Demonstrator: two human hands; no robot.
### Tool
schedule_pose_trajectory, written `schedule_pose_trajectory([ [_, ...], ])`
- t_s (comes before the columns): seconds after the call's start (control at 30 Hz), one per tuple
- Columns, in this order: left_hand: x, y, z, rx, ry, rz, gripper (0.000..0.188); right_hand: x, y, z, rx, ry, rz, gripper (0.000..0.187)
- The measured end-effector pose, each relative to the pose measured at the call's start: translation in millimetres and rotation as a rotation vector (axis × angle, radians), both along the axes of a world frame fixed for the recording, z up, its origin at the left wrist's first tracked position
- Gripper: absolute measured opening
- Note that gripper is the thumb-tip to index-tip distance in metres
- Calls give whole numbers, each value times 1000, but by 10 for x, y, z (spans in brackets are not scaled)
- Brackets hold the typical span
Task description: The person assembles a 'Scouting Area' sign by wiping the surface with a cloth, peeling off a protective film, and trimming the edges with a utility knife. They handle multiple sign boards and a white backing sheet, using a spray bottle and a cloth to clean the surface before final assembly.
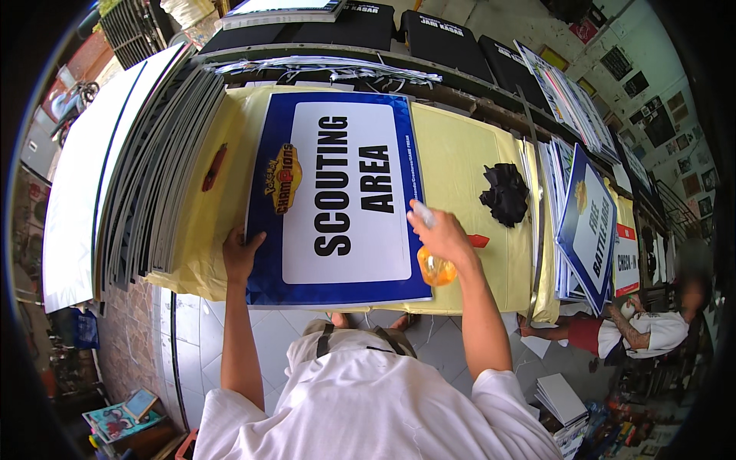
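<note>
A large blue-bordered printed board with a white middle and bold black lettering lies flat on the yellow-covered table, turned sideways to me. My left hand grips its left edge near the front corner, the thumb on the printed face and the other fingers partly hidden. Over the board's right edge, my right hand is closed around the neck of a spray bottle with orange liquid inside. The bottle's white nozzle points up and to the left. Behind that hand, a small red object lies on the table.
A crumpled black cloth lies to the right, a red cutter-like tool to the left. Stacked boards stand at the left; more signs lean at the right. Black-covered stacks line the back. A person sits at far right.
</note>
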State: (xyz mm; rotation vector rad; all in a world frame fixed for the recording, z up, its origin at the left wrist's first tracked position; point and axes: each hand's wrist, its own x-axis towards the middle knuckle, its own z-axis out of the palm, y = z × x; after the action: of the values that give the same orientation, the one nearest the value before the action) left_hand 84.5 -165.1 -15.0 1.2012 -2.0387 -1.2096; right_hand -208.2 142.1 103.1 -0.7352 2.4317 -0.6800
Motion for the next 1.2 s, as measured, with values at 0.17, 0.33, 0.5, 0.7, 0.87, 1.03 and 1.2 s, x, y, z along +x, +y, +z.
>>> schedule_pose_trajectory([
  [0.17, -4, 46, 104, 79, 66, -14, 45, 446, 607, -93, -31, -59, 108, 45],
  [0.33, 92, -41, 183, 329, 146, -41, 50, 237, 1544, -500, -327, -58, -227, 47],
  [0.5, 86, -192, 282, 230, 205, -11, 55, -536, 2159, -881, -798, 389, -848, 55],
  [0.7, 243, -544, 438, 136, 142, -53, 58, -1002, 2173, -1023, -654, 910, -831, 55],
  [0.87, 371, -663, 388, 36, 22, -61, 62, -653, 2272, -1137, -316, 1089, -864, 102],
  [1.03, 451, -957, 67, -184, -442, 12, 73, 204, 1610, -935, -366, 1093, -190, 83],
  [1.2, 224, -571, -47, -812, -433, 53, 74, -149, 1144, -1110, 57, 903, 188, 48],
])
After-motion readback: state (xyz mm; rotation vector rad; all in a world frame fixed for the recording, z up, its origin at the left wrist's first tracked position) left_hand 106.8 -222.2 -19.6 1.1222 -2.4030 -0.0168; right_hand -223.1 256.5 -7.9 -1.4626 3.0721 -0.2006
